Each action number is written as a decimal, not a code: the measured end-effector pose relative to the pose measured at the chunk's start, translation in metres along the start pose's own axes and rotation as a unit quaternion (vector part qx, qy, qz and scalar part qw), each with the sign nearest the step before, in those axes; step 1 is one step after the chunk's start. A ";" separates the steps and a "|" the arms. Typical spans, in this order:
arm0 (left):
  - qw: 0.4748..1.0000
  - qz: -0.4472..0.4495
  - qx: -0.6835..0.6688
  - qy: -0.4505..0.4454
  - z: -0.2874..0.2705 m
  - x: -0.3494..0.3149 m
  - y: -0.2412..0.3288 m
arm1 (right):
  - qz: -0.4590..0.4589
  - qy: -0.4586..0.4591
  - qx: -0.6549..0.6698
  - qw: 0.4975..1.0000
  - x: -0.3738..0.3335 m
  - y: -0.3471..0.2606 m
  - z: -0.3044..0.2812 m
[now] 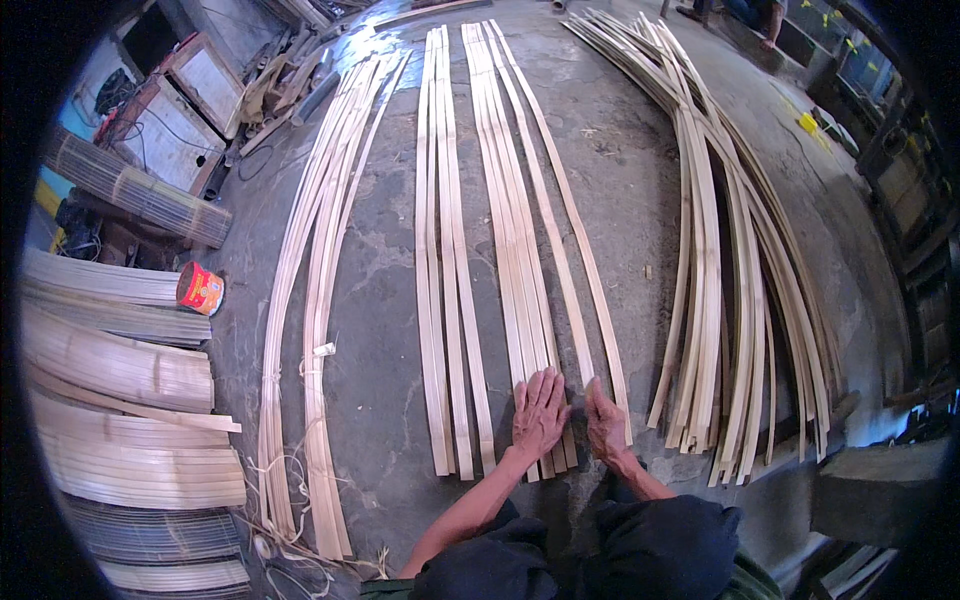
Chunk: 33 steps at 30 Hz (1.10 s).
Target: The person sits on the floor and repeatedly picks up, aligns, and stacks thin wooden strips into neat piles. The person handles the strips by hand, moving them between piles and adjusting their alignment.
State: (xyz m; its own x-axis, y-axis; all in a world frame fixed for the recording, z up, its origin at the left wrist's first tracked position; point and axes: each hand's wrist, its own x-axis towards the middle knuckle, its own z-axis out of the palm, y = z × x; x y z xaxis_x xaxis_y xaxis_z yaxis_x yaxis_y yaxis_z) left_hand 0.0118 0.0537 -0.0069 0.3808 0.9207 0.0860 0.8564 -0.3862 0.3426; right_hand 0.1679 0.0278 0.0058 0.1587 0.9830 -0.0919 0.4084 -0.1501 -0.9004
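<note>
My left hand (pixel 540 415) lies flat, fingers stretched out, on the near end of a row of long pale wooden strips (pixel 512 240), which look like split bamboo. Just to its right, my right hand (pixel 606 425) is closed at the near end of a single strip (pixel 562 270). One more loose strip (pixel 590 265) runs past the outer side of that hand. Left of my hands lies a separate group of several strips (pixel 436 260), slightly fanned apart at the near ends.
Two tied bundles of strips (pixel 318 430) lie farther left, near loose string (pixel 275 500). A large crossed pile (pixel 715 250) lies at the right. Slatted rolls (pixel 135 450) and a red tin (pixel 201 289) line the left side. Another person's hand (pixel 768 44) shows at the far right.
</note>
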 end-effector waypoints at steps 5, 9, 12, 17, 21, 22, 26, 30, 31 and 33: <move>1.000 0.000 0.010 0.005 0.003 0.001 0.001 | -0.031 -0.001 -0.060 0.998 0.001 0.013 0.013; 1.000 -0.002 0.013 -0.001 0.003 0.001 0.001 | -0.010 -0.012 -0.049 0.999 0.001 0.013 0.012; 1.000 -0.001 0.014 0.000 0.004 0.000 0.000 | 0.065 -0.018 -0.025 0.997 0.001 0.002 0.005; 1.000 -0.008 0.002 0.014 0.007 -0.001 -0.001 | 0.062 0.040 -0.027 0.997 0.005 -0.007 -0.010; 1.000 0.002 -0.005 0.016 0.003 0.001 0.001 | 0.093 0.045 -0.052 0.993 0.009 -0.014 -0.017; 1.000 0.003 -0.011 0.018 0.003 0.002 0.001 | 0.084 0.056 -0.051 0.994 0.009 -0.008 -0.016; 0.999 0.002 -0.034 0.022 0.003 0.001 0.000 | 0.022 0.102 -0.023 0.994 0.007 0.021 -0.010; 0.997 0.000 -0.074 0.011 0.002 -0.002 -0.007 | 0.050 0.036 -0.173 0.983 0.008 0.001 -0.027; 0.995 -0.001 -0.094 0.037 0.001 -0.002 -0.010 | 0.012 0.060 -0.168 0.984 0.010 0.008 -0.026; 0.987 0.001 -0.137 0.086 -0.001 -0.001 -0.014 | -0.061 0.111 -0.157 0.979 0.012 0.012 -0.025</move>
State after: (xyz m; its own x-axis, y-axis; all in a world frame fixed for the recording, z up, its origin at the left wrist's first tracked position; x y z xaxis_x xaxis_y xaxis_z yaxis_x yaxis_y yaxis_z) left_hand -0.0006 0.0586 -0.0108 0.2964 0.9253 0.2366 0.7207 -0.3793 0.5803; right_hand 0.1970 0.0350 0.0050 0.2693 0.9537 0.1342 0.6871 -0.0926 -0.7206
